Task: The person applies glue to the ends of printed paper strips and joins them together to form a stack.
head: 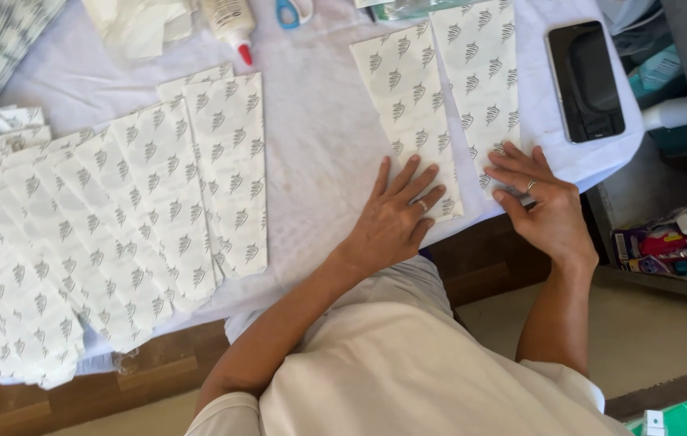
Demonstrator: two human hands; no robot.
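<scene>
Pressing flat, the left hand (396,216) lies open, fingers spread, on the near end of a patterned paper sheet (408,97) on the table (319,145). At its 3 o'clock, the right hand (541,198) rests open-fingered on a second sheet (481,77). A phone (586,81) lies at 1 o'clock.

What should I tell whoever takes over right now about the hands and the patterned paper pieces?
Left hand lies flat, open, on the left patterned strip. Right hand presses its fingertips on the near end of the right strip; it grips nothing. Both strips lie side by side on the white cloth. A fanned row of finished-looking patterned pieces lies to the left. Glue bottle and phone sit at the far edge.
</scene>
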